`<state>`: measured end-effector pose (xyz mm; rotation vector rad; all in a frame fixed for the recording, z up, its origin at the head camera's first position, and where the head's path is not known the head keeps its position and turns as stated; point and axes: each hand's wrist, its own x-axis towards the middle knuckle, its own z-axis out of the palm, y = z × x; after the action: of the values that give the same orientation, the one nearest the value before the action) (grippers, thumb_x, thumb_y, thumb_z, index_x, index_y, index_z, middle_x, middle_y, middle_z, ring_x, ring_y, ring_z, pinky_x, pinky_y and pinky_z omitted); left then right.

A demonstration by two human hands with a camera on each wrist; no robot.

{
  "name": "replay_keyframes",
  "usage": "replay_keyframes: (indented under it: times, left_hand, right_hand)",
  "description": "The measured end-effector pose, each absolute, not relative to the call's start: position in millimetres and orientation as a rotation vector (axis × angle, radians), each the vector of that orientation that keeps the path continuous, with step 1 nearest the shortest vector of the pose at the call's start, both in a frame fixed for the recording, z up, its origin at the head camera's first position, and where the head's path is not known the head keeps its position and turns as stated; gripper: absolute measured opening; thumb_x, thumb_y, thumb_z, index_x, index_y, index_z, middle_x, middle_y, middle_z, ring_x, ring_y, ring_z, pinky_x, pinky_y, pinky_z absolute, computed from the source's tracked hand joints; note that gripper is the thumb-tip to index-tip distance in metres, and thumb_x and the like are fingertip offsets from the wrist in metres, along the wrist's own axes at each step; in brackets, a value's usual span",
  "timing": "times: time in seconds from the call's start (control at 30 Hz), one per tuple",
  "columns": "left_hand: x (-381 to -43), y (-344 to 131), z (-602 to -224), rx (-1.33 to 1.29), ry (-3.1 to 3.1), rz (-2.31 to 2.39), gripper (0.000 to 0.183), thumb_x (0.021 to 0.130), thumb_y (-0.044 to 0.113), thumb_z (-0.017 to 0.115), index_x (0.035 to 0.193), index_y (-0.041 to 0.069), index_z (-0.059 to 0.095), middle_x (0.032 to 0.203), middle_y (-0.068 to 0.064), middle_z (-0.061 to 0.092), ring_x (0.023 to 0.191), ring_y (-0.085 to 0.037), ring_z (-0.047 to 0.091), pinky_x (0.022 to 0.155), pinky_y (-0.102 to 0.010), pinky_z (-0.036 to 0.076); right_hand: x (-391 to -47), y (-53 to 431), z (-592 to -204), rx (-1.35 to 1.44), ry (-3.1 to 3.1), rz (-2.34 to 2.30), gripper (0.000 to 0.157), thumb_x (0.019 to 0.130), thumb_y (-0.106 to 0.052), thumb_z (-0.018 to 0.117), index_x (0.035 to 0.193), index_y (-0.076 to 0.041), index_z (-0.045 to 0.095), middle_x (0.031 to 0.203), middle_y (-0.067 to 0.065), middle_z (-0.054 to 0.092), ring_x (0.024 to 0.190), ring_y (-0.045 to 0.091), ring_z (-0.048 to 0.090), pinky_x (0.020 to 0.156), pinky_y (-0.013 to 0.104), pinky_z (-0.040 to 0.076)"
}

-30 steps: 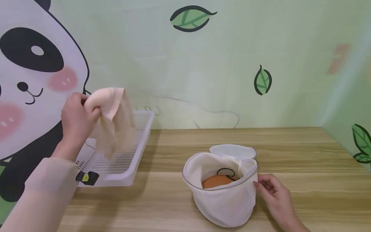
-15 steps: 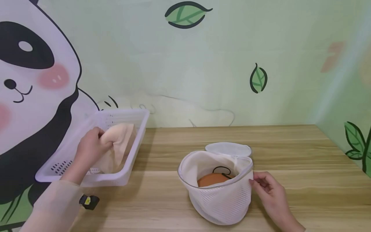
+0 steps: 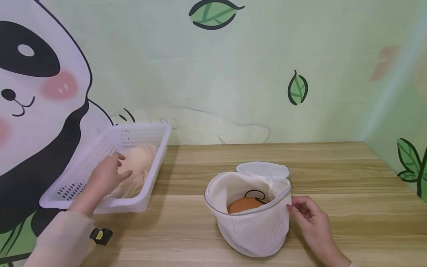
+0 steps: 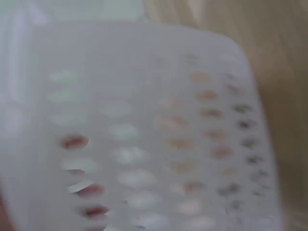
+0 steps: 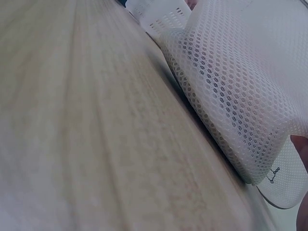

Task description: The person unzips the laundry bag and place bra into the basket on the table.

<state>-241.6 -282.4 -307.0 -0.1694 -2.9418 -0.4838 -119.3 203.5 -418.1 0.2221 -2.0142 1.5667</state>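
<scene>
My left hand (image 3: 108, 176) is over a white perforated basket (image 3: 156, 168), fingers spread and relaxed, holding nothing. Just beyond the fingertips, a crumpled beige cloth (image 3: 141, 163) lies in the basket; whether the fingers still touch it I cannot tell. At the right, the fingertips of my right hand (image 3: 315, 226) pinch the side of a white mesh laundry bag (image 3: 253, 233). The bag stands upright with its round lid (image 3: 263, 170) folded back. Inside sits a rounded orange-brown item (image 3: 245, 205) with a thin black loop. The right wrist view shows the mesh wall close up.
A wood-grain table (image 3: 186, 218) spreads under the basket and bag, with a gap between them. Behind it rises a wall (image 3: 213, 74) printed with a panda and leaves. A small black device (image 3: 101, 235) is beside the left cuff. The left wrist view is blurred.
My left hand lowered the beige cloth into the basket and let it go; its fingers are now apart. The right hand keeps pinching the bag. The head view has shifted slightly.
</scene>
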Motion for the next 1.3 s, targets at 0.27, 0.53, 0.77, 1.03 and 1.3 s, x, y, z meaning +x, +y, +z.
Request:
replay_keyframes:
  times: [0.27, 0.53, 0.77, 1.03, 1.3]
  left_hand:
    - [-213.0, -224.5, -267.3, -0.428, -2.678, -0.463, 0.039, 0.087, 0.014, 0.067, 0.117, -0.007, 0.053, 0.103, -0.026, 0.060, 0.095, -0.039, 0.057, 0.078, -0.051, 0.047]
    - [-187.0, -132.5, -251.9, -0.788, -2.420, -0.588, 0.033, 0.081, 0.009, 0.073, 0.110, 0.001, 0.061, 0.100, -0.013, 0.065, 0.095, -0.027, 0.061, 0.084, -0.040, 0.053]
    - [-178.3, -64.3, -269.8, -1.139, -2.264, -0.758, 0.029, 0.080, 0.008, 0.075, 0.106, 0.004, 0.062, 0.099, -0.007, 0.066, 0.089, -0.019, 0.062, 0.080, -0.028, 0.054]
    - [-174.3, -33.2, -304.7, -1.239, -2.300, -0.950, 0.031, 0.080, 0.009, 0.075, 0.107, 0.002, 0.062, 0.095, -0.009, 0.065, 0.085, -0.020, 0.063, 0.077, -0.019, 0.052]
    - [-167.2, -27.2, -329.8, -1.190, -2.406, -0.912, 0.030, 0.080, 0.015, 0.077, 0.104, 0.006, 0.062, 0.091, -0.004, 0.065, 0.082, -0.014, 0.062, 0.077, -0.015, 0.051]
  right_hand:
    - [-119.0, 202.5, -417.4, 0.245, -1.995, 1.583, 0.014, 0.081, 0.019, 0.060, 0.090, 0.009, 0.059, 0.091, -0.018, 0.067, 0.080, -0.006, 0.063, 0.067, 0.009, 0.051]
    - [-117.8, 205.4, -417.7, 0.312, -1.922, 1.675, 0.014, 0.080, 0.021, 0.058, 0.089, 0.010, 0.058, 0.092, -0.013, 0.069, 0.081, -0.004, 0.064, 0.069, 0.009, 0.051]
    - [-118.2, 205.8, -419.9, 0.375, -1.876, 1.710, 0.017, 0.078, 0.025, 0.056, 0.087, 0.010, 0.059, 0.092, -0.012, 0.070, 0.081, -0.003, 0.064, 0.070, 0.010, 0.051]
    - [-117.2, 203.8, -428.0, 0.389, -1.879, 1.653, 0.025, 0.074, 0.029, 0.057, 0.084, 0.006, 0.059, 0.089, -0.015, 0.069, 0.078, -0.006, 0.063, 0.070, 0.008, 0.050]
    - [-118.1, 202.6, -428.8, 0.447, -1.818, 1.704, 0.032, 0.073, 0.031, 0.054, 0.085, 0.002, 0.061, 0.088, -0.013, 0.069, 0.080, -0.005, 0.064, 0.069, 0.008, 0.050]
